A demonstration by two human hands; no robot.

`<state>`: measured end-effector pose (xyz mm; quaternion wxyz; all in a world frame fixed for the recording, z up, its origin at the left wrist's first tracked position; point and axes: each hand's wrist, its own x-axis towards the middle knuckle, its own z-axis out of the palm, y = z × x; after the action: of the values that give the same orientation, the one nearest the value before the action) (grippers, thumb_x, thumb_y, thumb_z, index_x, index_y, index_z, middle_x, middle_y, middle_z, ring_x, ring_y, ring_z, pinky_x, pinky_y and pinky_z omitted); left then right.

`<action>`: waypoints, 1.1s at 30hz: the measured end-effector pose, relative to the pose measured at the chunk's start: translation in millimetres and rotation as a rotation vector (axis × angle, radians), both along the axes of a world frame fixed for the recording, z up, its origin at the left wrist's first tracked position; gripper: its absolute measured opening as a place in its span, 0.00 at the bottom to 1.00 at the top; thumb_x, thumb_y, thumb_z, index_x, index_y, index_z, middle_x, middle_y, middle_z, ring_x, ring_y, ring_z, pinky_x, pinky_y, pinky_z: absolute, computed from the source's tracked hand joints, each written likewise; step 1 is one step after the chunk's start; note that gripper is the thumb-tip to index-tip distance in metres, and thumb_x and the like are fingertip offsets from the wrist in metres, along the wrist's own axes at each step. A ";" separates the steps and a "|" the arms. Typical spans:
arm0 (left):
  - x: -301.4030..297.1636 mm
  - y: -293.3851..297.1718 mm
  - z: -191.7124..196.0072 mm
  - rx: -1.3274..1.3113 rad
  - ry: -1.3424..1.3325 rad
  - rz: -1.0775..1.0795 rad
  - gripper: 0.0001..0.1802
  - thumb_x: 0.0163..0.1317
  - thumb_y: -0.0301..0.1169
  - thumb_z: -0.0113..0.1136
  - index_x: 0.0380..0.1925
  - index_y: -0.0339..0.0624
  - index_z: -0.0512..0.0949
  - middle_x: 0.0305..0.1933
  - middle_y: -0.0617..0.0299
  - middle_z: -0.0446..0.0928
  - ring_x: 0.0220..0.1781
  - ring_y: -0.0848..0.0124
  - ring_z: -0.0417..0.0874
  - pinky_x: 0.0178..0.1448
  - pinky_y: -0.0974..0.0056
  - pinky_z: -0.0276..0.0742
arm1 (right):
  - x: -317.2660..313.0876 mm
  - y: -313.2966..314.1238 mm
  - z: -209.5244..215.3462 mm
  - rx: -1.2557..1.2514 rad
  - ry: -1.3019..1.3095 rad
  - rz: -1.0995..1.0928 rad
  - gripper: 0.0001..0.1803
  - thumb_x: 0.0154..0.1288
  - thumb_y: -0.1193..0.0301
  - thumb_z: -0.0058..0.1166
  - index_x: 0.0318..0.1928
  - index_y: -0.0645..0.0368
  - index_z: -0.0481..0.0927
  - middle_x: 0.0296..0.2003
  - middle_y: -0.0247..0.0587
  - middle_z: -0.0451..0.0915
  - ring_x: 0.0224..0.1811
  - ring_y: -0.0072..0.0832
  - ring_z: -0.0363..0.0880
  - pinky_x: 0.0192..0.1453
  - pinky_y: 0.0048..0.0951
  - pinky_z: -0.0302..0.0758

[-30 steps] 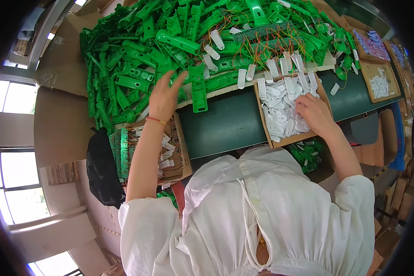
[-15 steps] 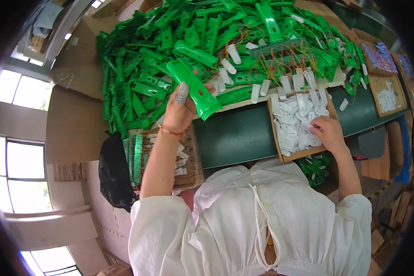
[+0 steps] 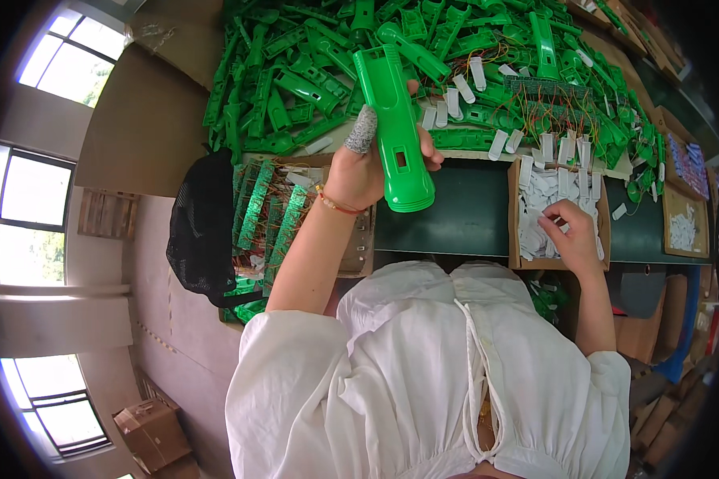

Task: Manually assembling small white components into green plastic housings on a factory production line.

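Observation:
My left hand [image 3: 355,177] is wrapped round a long green plastic housing shell [image 3: 401,144] with a small rectangular cutout, holding it raised and slightly tilted. A grey knitted cover [image 3: 363,130] sits on the thumb. Over a shallow cardboard box [image 3: 515,227] of small white plastic pieces [image 3: 542,191], my right hand [image 3: 575,239] has thumb and forefinger pinched together. Whether a white piece is between those fingertips cannot be made out.
A big heap of green shells [image 3: 303,68] covers the far side. Wired circuit boards [image 3: 547,94] with white tabs lie on it. More boards [image 3: 257,209] fill a box at left, beside a black mesh bag [image 3: 204,227]. The dark green tabletop [image 3: 443,219] shows between the boxes.
The view has shifted. My left hand has turned the green shell more upright, its cutout now facing up at me. My right hand stays over the white pieces, fingers pinched.

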<state>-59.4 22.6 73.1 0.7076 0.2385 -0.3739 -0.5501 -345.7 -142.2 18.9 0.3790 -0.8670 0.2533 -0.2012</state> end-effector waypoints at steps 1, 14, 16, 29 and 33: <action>0.2 2.8 -0.9 -0.005 -0.004 0.010 0.33 0.65 0.54 0.34 0.64 0.49 0.47 0.38 0.51 0.73 0.43 0.58 0.77 0.49 0.53 0.72 | 2.1 2.2 0.0 0.016 -0.003 0.012 0.05 0.51 0.79 0.56 0.29 0.64 0.74 0.26 0.38 0.76 0.27 0.25 0.75 0.30 0.23 0.70; -12.4 13.9 -11.3 -0.110 0.130 0.080 0.35 0.63 0.56 0.29 0.60 0.42 0.58 0.24 0.52 0.72 0.38 0.53 0.76 0.48 0.52 0.72 | 40.8 42.3 17.1 0.055 -0.026 0.153 0.06 0.51 0.78 0.58 0.30 0.63 0.75 0.25 0.38 0.75 0.26 0.26 0.74 0.31 0.24 0.70; -17.8 11.7 -11.9 -0.126 0.181 0.088 0.34 0.63 0.55 0.27 0.56 0.41 0.64 0.21 0.53 0.71 0.36 0.54 0.75 0.48 0.51 0.72 | 42.5 46.3 17.3 0.053 -0.033 0.166 0.06 0.51 0.78 0.58 0.30 0.63 0.75 0.24 0.37 0.75 0.25 0.25 0.74 0.31 0.24 0.70; -31.4 4.6 -20.1 -0.130 0.187 0.072 0.32 0.63 0.53 0.25 0.47 0.40 0.70 0.16 0.55 0.69 0.30 0.57 0.75 0.46 0.51 0.72 | 37.7 54.5 16.0 0.150 -0.036 0.173 0.06 0.50 0.78 0.59 0.28 0.64 0.75 0.24 0.36 0.73 0.23 0.21 0.71 0.27 0.21 0.66; -37.4 0.4 -20.8 -0.098 0.013 0.176 0.31 0.64 0.50 0.25 0.48 0.35 0.68 0.18 0.54 0.70 0.30 0.60 0.75 0.45 0.53 0.72 | 33.7 55.5 17.9 0.229 -0.064 0.177 0.05 0.53 0.77 0.58 0.29 0.64 0.75 0.24 0.33 0.74 0.24 0.17 0.71 0.30 0.19 0.68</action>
<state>-96.8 23.0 52.4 0.7665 0.2319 -0.3732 -0.4683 -311.9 -86.7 36.8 0.4995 -0.8302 0.1850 -0.1644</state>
